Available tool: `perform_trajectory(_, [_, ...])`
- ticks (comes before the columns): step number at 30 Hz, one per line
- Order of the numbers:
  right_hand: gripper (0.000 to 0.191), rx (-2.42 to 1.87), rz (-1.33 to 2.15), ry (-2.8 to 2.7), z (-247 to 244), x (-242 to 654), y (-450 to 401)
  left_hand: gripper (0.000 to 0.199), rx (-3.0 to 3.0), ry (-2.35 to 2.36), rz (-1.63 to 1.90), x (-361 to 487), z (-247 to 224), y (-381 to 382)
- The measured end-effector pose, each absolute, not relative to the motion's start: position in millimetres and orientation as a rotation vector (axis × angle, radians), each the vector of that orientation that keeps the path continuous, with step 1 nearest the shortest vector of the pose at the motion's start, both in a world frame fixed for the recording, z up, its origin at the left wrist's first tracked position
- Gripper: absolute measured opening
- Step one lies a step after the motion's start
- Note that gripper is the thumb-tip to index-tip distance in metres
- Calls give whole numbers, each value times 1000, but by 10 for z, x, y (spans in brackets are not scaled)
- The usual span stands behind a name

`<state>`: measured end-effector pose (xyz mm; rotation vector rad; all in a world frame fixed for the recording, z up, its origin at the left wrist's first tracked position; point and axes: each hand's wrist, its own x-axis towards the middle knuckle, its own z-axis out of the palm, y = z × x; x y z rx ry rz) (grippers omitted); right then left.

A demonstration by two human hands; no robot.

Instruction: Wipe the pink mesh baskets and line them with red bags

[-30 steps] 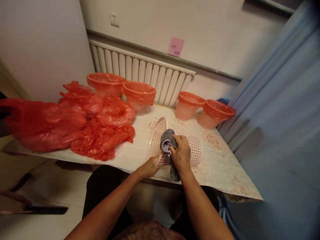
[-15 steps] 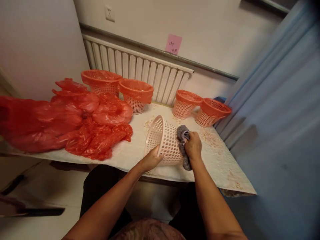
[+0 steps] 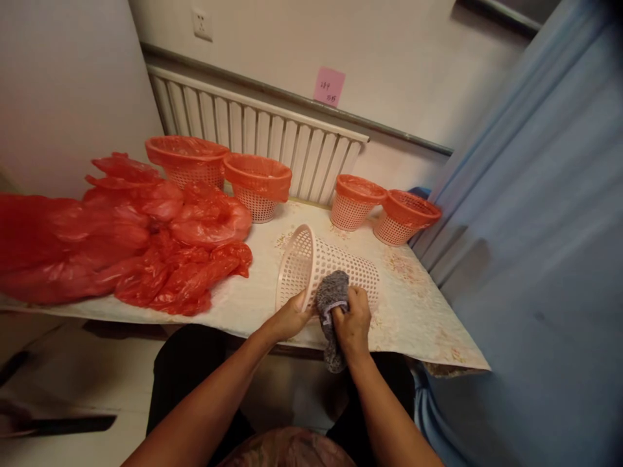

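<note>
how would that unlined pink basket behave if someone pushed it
The perforated pink plastic basket might roll in a curve, since it lies sideways and tapers from its rim. It is probably light, its thin wall being full of holes. It seems fairly stiff: the rim looks round where the left hand grips it.

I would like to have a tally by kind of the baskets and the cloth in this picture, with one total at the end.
Red-lined baskets: 4
Bare basket, lying on its side: 1
Grey cloth, in the right hand: 1
Total: 6
</note>
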<state>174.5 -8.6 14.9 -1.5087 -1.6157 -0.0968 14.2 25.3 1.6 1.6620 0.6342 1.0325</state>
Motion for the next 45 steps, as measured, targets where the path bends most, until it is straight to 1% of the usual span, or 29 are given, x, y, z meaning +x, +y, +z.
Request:
perform_trajectory(2, [25, -1450, -68, -1657, 312, 1604, -29, 46, 1687, 641, 1008, 127, -49, 205])
perform_trajectory(5, [36, -1424, -87, -1731, 526, 1514, 126, 39, 1747, 663, 943, 57, -187, 150])
perform_trajectory(8, [38, -1435, -124, -1783, 611, 1473, 229, 35, 1728, 674, 921, -1, -241, 153])
perform_trajectory(14, [38, -1435, -170, -1782, 518, 1394, 137, 46, 1516, 700, 1074, 115, 17, 315])
perform_trajectory(17, [34, -1463, -181, -1818, 521, 1494, 192, 47, 1545, 688, 1089, 165, 112, 337])
perform_trajectory(21, [17, -1639, -249, -1770, 536, 1947, 476, 52, 1563, 726, 1042, 123, 126, 272])
perform_trajectory(26, [14, -1931, -307, -1565, 347, 2683, 675, 51, 1607, 747, 1036, 82, 55, 266])
perform_trajectory(29, [15, -1956, -324, -1472, 162, 2858, 543, 51, 1609, 729, 1032, 81, -5, 312])
perform_trajectory(32, [14, -1889, -310, -1420, 28, 2722, 322, 51, 1621, 712, 1005, 72, -53, 343])
perform_trajectory(36, [9, -1720, -195, -1486, 31, 2199, 70, 48, 1644, 702, 993, 73, -59, 345])
perform_trajectory(40, [23, -1469, -50, -1653, 208, 1685, -16, 43, 1680, 671, 1010, 86, -40, 324])
perform_trajectory(45, [39, -1437, -104, -1739, 505, 1464, 198, 38, 1741, 681, 936, 29, -187, 283])
